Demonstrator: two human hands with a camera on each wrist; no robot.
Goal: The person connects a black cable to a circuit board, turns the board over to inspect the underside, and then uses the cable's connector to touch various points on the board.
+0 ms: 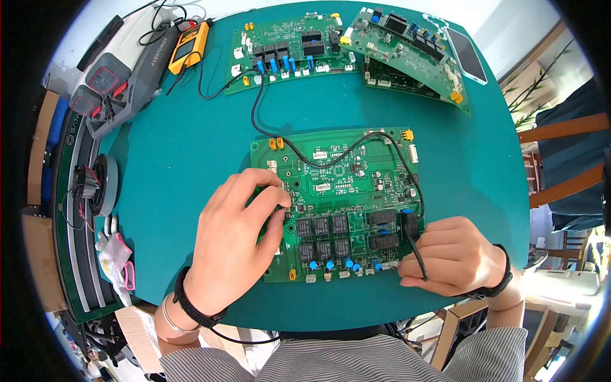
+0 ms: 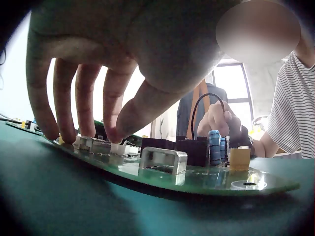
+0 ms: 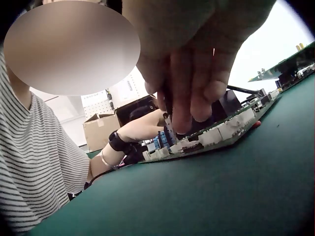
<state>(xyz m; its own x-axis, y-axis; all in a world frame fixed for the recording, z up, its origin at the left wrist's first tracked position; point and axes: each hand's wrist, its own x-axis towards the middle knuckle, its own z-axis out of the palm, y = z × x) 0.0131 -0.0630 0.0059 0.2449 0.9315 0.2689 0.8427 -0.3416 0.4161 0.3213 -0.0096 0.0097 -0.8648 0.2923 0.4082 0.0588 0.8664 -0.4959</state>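
A large green circuit board (image 1: 344, 140) lies on the table, carrying black relays (image 1: 323, 225) and blue round parts along its near edge. My left hand (image 1: 238, 223) reaches over the board's left side. Its fingertips touch down among small parts, the thumb and index tips meeting at a white connector (image 2: 117, 148) in the left wrist view. At the near right corner, my right hand (image 1: 452, 254) grips the end of a black test lead (image 1: 253, 113). A narrow metal tip (image 3: 169, 127) points down from those fingers to the board's edge in the right wrist view.
The lead runs to a yellow multimeter (image 1: 189, 48) at the back left. Further circuit boards (image 1: 286, 48) lie at the back, two stacked beside a phone (image 1: 466, 56). A grey tool case (image 1: 137, 70), a round reel (image 1: 105, 184) and a glove (image 1: 116, 258) line the left side.
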